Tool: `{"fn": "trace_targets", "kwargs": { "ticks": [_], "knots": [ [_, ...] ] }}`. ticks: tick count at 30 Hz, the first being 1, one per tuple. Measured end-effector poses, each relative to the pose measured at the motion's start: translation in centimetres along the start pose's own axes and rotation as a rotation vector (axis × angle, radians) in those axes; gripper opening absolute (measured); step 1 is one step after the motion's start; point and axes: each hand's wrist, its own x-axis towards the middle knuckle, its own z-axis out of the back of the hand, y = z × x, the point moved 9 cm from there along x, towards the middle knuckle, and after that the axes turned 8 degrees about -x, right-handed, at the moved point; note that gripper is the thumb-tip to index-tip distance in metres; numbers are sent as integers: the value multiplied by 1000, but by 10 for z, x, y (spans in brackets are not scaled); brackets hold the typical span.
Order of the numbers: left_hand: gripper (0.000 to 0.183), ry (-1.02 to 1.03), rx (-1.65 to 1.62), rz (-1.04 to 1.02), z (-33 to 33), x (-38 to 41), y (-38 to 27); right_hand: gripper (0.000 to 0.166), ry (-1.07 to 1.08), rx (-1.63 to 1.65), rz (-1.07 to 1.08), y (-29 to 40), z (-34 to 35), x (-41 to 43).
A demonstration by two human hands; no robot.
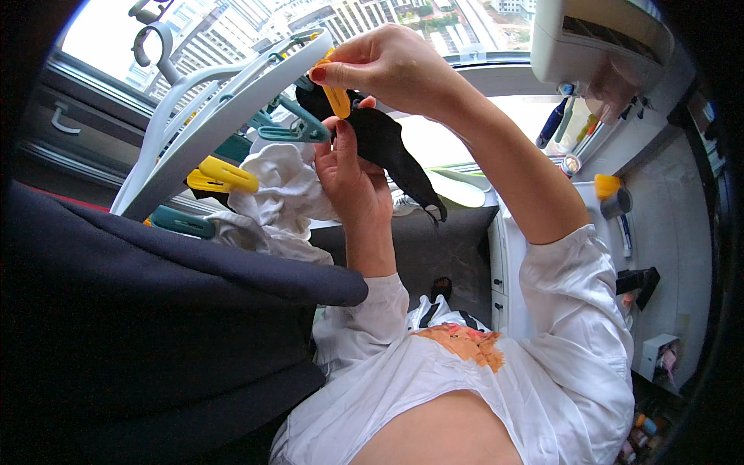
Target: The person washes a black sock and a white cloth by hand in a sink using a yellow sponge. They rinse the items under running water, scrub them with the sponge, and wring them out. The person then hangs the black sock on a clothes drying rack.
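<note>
High in front of me hangs a white plastic drying rack (244, 93) fitted with yellow and teal clothespins. My right hand (395, 70) pinches a yellow clothespin (336, 96) at the rack's far end. Just below it, my left hand (357, 174) is raised to a black cloth item (383, 145), with its fingers partly behind the fabric. A teal clothespin (296, 125) sits beside the left fingertips. White cloth pieces (279, 186) hang nearer me, held by another yellow clothespin (224, 176) and a second teal clothespin (183, 222). Whether the upper clothespin grips the black cloth is hard to tell.
A large dark garment (174, 325) fills the left side, close to my left arm. Behind the rack is a window (221, 35) over buildings. At right are a wall-mounted toothbrush holder (598, 52), a white counter (523, 279) and a grey cup (616, 203).
</note>
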Motion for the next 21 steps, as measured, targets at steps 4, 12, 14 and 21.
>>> {"fn": "trace_targets", "kwargs": {
  "ticks": [4,12,14,21],
  "knots": [
    [25,-10,-2,10,-4,-1,0,43,1,-50,-13,-2,0,0],
    [32,-5,-29,-26,-12,1,-11,54,144,-77,31,6,-5,-5],
    [34,24,13,-59,-13,0,-14,52,181,-82,25,9,-1,-8],
    [56,110,376,-202,3,-21,-4,48,108,61,-73,-21,29,-43]
  ]
}}
